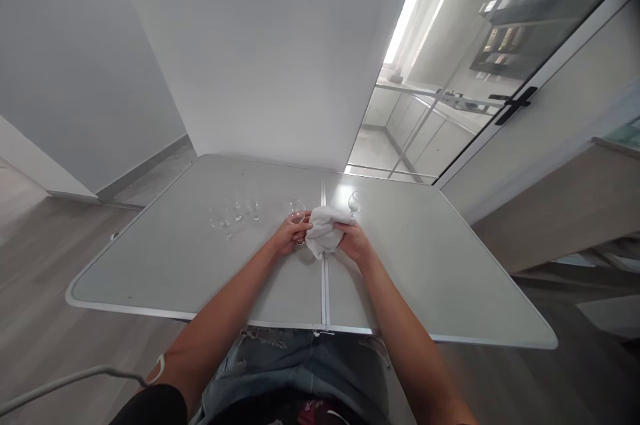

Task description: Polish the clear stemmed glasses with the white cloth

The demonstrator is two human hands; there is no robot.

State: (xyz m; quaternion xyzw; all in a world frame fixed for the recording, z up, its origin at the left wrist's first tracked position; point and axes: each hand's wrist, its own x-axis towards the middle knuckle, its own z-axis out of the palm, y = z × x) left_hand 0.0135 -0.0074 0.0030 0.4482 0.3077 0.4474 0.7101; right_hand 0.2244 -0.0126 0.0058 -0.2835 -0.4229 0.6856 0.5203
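My left hand (289, 237) is closed around a clear stemmed glass (296, 210), held upright over the table's middle with its bowl above my fingers. In my right hand (354, 243) is a bunched white cloth (324, 233), which also touches the fingertips of my left hand. Part of the right-hand fingers is hidden behind the cloth. Just beyond that hand, another clear glass (355, 203) stands on the table. Several more clear glasses (238, 209) are grouped to the left of my left hand; their outlines are faint.
A pale folding table (165, 258) with a metal rim and a centre seam (325, 298) lies in front of me. Its far edge meets a white wall (260, 65). To the right is a glass door with a black handle (516, 105). A white cable (75, 378) runs by my left arm.
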